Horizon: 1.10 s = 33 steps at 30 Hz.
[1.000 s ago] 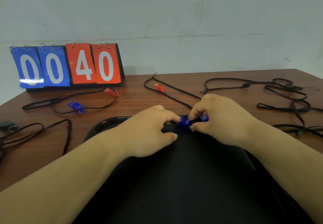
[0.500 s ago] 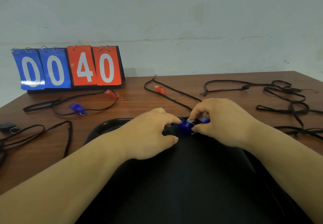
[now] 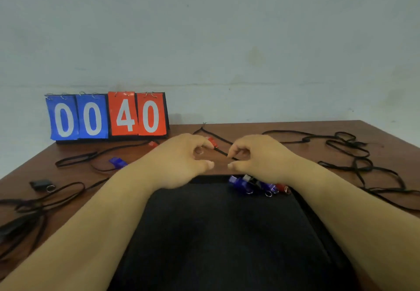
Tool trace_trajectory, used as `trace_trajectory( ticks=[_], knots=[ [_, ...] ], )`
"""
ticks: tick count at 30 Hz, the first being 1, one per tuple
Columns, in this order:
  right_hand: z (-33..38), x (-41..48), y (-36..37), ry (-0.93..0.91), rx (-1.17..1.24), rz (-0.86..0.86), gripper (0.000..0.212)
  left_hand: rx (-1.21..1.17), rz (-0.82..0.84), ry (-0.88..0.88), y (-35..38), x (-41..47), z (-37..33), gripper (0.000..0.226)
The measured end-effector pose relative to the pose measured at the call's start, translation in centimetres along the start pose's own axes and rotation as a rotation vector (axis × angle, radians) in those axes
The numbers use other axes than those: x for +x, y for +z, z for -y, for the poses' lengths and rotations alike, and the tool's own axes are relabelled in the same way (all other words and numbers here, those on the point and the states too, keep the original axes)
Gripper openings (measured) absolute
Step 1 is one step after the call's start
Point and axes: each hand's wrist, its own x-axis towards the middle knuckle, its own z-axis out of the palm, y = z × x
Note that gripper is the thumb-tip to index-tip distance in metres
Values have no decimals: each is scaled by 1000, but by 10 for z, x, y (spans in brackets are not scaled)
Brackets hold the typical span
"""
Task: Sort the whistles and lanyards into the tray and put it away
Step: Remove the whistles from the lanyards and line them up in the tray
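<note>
The fingers of the left hand and the right hand are loosely curled and hold nothing, above the far edge of the black tray. Blue and red whistles lie in its far right corner.

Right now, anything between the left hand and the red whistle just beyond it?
Nothing visible. The red whistle lies right at the fingertips of the left hand, partly hidden by them, on the black lanyard that runs toward the right hand.
</note>
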Motion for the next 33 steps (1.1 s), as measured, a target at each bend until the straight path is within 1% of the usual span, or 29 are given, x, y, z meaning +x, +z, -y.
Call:
trace_trajectory(
  ticks=[2,3,6,8,10,12,14,15,19,21,24,30,33],
  knots=[
    [19,15,-1,-27,-3,-2,20,25,61,-44,-23,-7,11,47],
    [28,23,1,-40,4,-2,19,26,62,-74,-33,-11,19,47],
    [55,49,18,-71,23,52,20,48,-13,-202,-51,-21,59,46],
    [73,72,36,-94,12,68,21,100,6,-344,-53,-23,92,54],
    [92,97,55,-115,1,35,24,157,35,-475,-50,-20,125,63],
    [107,123,73,-132,-32,20,24,184,-23,-523,-42,-16,149,66],
    [117,148,89,-138,-75,30,24,199,-121,-510,-33,-10,166,64],
    [120,159,96,-143,-101,36,25,212,-144,-494,-28,-8,173,63],
    [128,196,117,-181,-244,73,34,222,-108,-430,-18,-4,195,54],
    [126,208,126,-152,-325,126,34,203,-100,-405,-18,-4,198,45],
    [121,217,135,-100,-371,196,31,180,-110,-387,-16,-4,201,34],
    [115,212,136,-90,-295,166,26,109,-197,-358,-17,-4,198,19],
    [114,206,132,-49,-138,77,30,9,-275,-369,-17,-6,196,13]
  ],
)
